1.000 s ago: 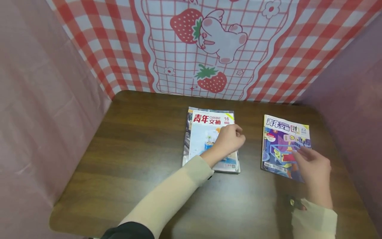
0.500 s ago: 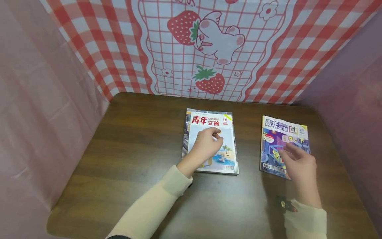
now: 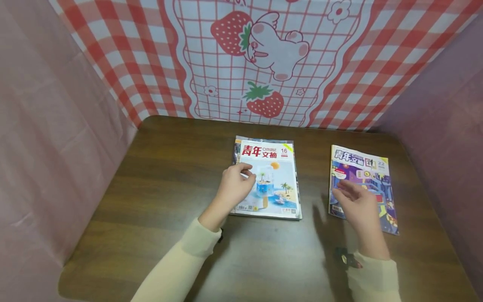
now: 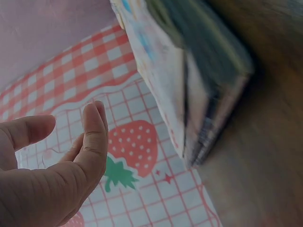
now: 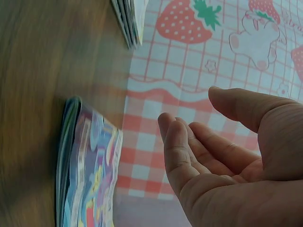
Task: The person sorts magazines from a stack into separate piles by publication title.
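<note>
In the middle of the frame, a pile of books (image 3: 275, 180) sits on the surface (image 3: 162, 188); a purple book (image 3: 384, 205) lies right of it. The left hand (image 3: 236, 183), loosely bent, holds nothing above the pile's left side. The right hand (image 3: 356, 204), also loose and empty, is over the purple book. The pile's edges don't line up, so a bump could make it slide apart.
</note>
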Demonstrator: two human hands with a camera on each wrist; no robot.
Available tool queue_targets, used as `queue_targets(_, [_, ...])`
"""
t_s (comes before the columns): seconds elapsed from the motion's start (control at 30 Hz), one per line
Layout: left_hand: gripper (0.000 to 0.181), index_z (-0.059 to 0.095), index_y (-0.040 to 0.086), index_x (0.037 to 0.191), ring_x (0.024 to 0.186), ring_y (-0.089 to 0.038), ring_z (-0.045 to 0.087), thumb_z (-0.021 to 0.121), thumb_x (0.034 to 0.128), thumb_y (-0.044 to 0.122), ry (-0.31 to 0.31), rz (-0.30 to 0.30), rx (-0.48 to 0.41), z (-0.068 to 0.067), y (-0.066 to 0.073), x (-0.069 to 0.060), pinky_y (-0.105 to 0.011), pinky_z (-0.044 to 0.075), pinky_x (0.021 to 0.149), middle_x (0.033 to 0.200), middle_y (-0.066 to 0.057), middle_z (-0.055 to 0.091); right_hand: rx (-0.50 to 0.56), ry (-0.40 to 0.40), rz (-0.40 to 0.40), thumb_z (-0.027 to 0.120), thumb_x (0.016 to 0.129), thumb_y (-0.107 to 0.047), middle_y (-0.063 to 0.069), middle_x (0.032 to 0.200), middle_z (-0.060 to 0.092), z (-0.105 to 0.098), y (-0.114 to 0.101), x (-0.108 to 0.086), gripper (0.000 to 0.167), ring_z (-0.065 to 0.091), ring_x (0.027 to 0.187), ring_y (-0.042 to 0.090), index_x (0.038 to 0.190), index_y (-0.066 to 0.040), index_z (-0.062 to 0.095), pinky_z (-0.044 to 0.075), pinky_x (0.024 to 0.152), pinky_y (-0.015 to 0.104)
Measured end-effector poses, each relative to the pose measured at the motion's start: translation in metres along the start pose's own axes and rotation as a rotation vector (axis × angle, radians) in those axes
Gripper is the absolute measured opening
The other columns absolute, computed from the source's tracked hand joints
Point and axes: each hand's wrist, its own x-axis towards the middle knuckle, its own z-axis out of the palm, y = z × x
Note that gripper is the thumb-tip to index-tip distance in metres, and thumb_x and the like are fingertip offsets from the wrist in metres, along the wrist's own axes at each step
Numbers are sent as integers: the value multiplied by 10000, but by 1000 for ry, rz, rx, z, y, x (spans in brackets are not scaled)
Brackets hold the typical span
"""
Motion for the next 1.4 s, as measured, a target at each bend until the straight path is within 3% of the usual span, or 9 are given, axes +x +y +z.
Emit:
queue_targets(0.2, [266, 705, -55, 1137, 786, -207, 690, 689, 899, 63, 35, 6, -17, -10, -7, -3, -341, 570, 706, 924, -103, 703, 25, -42, -32, 698, 982, -341, 208, 1297, 644, 13, -6, -1, 573, 612, 1198, 360, 1395, 35, 573, 485, 800, 113])
queue_targets(0.43, [289, 688, -76, 1161, 815, -226, 669, 691, 902, 53, 45, -34, -46, -17, -11, -3, -355, 568, 735, 941, -121, 693, 48, -105, -4, 680, 991, -365, 201, 1351, 613, 23, -12, -3, 593, 598, 1225, 351, 1430, 9, 543, 507, 840, 167])
queue_targets(0.77, [342, 658, -100, 1204, 907, -264, 677, 692, 906, 64, 42, -102, -49, -19, -20, -6, -379, 571, 807, 1022, -154, 694, 82, -146, 17, 700, 985, -321, 205, 1348, 613, 40, -15, -3, 570, 607, 1216, 330, 1418, 18, 549, 522, 909, 272])
queue_targets(0.97, [344, 662, -108, 1193, 916, -274, 687, 688, 895, 61, 49, -107, -37, -21, -24, -7, -393, 570, 825, 1024, -167, 700, 64, -145, -25, 696, 992, -244, 221, 1315, 629, 46, -14, -2, 511, 624, 1187, 338, 1394, 41, 561, 533, 892, 271])
queue_targets(1.4, [386, 637, -119, 1232, 911, -258, 666, 684, 897, 68, -18, -157, -57, -22, -27, -7, -368, 568, 810, 1015, -152, 684, 36, -141, -41, 712, 976, -190, 209, 1280, 652, 62, -15, -1, 465, 646, 1151, 332, 1359, 47, 594, 542, 908, 369])
